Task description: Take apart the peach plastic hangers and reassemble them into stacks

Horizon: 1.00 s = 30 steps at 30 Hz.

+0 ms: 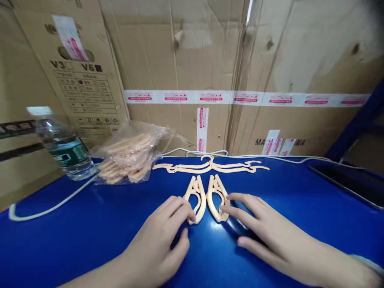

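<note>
Two cream folding clothes hangers lie folded side by side on the blue table: the left folded hanger (pixel 202 202) and the right folded hanger (pixel 211 203). My left hand (pixel 162 236) rests its bent fingertips on the left one's outer side, thumb apart and not closed round it. With fingers spread, my right hand (pixel 270 228) touches the outer side of the right one; its thumb is off to the side. Behind them lies an unfolded cream hanger (pixel 211 165), its arms stretched sideways and its hook toward the cardboard.
A clear plastic bag (pixel 132 150) with several cream hangers lies at the back left. Beside it stands a water bottle (pixel 67 148). A white cable (pixel 54 209) runs along the left and back. Cardboard (pixel 180 60) walls the back; a dark flat device (pixel 345 186) lies at right.
</note>
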Each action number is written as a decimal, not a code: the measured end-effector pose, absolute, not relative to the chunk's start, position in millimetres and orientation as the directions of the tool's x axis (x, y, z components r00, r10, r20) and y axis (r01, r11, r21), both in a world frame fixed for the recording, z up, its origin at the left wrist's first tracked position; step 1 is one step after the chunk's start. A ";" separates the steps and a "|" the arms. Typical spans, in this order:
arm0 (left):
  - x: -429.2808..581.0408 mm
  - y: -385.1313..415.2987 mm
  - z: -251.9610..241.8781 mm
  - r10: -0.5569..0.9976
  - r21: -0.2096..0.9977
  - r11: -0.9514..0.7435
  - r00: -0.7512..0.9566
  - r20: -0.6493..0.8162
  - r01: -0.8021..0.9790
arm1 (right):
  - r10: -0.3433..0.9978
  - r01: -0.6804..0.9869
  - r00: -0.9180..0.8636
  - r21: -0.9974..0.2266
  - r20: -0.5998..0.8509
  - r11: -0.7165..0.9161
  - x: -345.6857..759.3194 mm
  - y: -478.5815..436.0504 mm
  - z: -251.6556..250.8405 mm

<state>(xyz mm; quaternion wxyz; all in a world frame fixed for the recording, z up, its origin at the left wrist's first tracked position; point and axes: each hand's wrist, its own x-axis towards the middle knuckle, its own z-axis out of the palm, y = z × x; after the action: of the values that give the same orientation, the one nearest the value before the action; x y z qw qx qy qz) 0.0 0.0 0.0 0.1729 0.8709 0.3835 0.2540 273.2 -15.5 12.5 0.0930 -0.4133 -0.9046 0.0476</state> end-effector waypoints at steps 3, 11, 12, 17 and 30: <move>-1.2 -1.7 0.0 0.768 0.520 -0.630 0.561 0.308 0.578 | 0.754 0.735 -0.644 -0.170 0.127 0.656 271.1 -14.9 14.3; -2.3 1.9 -0.2 0.828 0.402 -0.561 0.485 0.283 0.724 | 0.798 0.764 -0.587 -0.230 0.138 0.602 273.3 -12.7 11.6; -2.2 2.2 -0.5 0.827 0.381 -0.561 0.487 0.279 0.735 | 0.803 0.768 -0.579 -0.237 0.141 0.595 273.7 -11.9 10.5; -1.0 2.1 -0.6 0.831 0.368 -0.556 0.501 0.242 0.745 | 0.823 0.777 -0.540 -0.269 0.179 0.569 275.0 -9.2 6.3; -0.5 3.1 -2.0 0.819 0.438 -0.573 0.497 0.286 0.692 | 0.798 0.748 -0.578 -0.279 0.172 0.602 272.9 -8.2 8.2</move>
<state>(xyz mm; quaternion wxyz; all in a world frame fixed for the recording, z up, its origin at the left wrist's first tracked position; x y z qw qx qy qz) -0.5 3.1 -2.0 0.1341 0.8548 0.4421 0.2365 272.9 -8.2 8.2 0.1407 -0.4373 -0.8838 0.0883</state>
